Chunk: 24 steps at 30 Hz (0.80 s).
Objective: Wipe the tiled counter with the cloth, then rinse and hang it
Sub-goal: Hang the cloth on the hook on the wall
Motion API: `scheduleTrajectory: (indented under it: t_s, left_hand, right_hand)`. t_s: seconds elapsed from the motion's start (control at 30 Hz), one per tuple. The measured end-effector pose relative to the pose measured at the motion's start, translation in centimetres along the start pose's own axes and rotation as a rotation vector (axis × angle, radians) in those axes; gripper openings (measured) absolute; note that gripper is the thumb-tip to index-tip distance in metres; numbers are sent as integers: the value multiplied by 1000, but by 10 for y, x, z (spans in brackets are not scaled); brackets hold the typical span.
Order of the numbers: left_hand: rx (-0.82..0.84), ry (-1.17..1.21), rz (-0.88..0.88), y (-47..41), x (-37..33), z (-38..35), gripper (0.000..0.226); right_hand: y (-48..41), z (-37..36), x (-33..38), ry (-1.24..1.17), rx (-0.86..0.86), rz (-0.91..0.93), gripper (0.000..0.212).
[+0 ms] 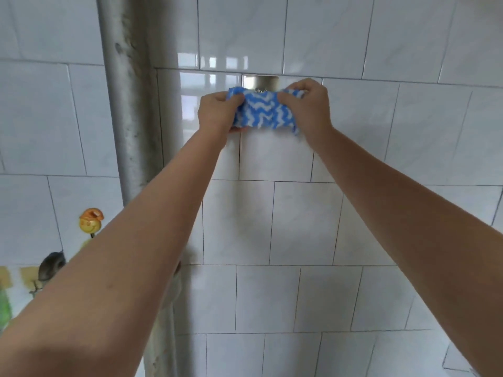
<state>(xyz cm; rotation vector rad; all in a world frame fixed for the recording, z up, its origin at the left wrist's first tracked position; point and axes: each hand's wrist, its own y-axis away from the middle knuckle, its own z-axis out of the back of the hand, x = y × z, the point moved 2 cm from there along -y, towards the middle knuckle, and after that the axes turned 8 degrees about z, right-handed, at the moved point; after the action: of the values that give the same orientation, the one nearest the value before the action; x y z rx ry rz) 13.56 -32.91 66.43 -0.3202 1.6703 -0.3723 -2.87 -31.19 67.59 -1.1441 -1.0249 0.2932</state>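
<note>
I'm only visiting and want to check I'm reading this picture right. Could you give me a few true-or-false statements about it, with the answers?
1. The left hand and the right hand both grip the cloth. True.
2. The cloth is plain red. False: it is blue with white zigzag stripes.
3. The cloth is held up at a metal plate fixed to the wall. True.
4. The wall is bare brick. False: it is covered in white tiles.
5. A grey pipe runs up the wall to the right of the hands. False: it stands to their left.
</note>
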Motion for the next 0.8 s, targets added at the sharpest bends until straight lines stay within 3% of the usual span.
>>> scheduleTrajectory:
  t_s: [0.03,0.13,0.2,0.4,0.5,0.63,0.8]
  left_hand:
    - [-30,-41,-28,-5,0,-2,6]
    - [-139,-163,-105,-13,6,-6,17]
    - [-228,-275,-202,-14,10,-8,3]
    - [-363,-765,-408,-10,27,-4,24]
    - [-340,-815,-496,-6,34,-4,34]
    - [-262,-792,-719,-2,33,-8,44]
    - [-83,-693,-577,-3,37,-10,34]
  right_hand:
    - [-2,-2,1,68,-16,29,17]
    - [0,-7,-1,313,3,99,11]
    - [5,-9,-6,432,-10,143,12]
    - [18,-20,-15,605,-20,365,6]
    - [21,-23,-22,552,7,457,5]
    - [24,-25,-22,327,35,442,16]
    - [29,-25,-12,144,150,233,30]
